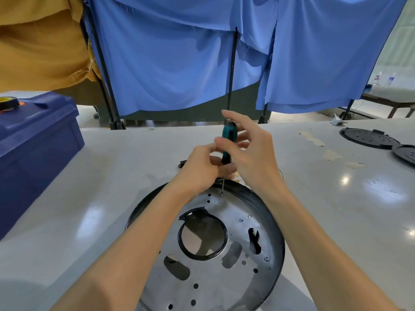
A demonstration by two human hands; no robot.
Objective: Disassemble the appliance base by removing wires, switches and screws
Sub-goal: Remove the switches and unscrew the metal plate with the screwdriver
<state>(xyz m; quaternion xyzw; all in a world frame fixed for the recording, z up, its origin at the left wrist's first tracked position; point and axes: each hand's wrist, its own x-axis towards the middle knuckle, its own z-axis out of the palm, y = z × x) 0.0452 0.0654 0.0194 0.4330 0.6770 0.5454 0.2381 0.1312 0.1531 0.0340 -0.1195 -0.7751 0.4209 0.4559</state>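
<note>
The round appliance base (233, 277), a grey metal plate with holes inside a black rim, lies on the white table in front of me. A screwdriver (228, 140) with a green and black handle stands upright, its tip on a screw (221, 193) near the base's far edge. My right hand (253, 153) pinches the handle with thumb and fingers, the index finger raised. My left hand (202, 169) curls round the lower handle and shaft. Other screws (241, 219) sit in the plate. A black ring (203, 234) lines the central hole.
A blue plastic box (33, 149) with a roll of black tape (9, 103) on its lid stands at the left. Two black round covers (368, 138) lie at the far right. Tape strips (314, 139) stick to the table. Blue curtains (179, 52) hang behind.
</note>
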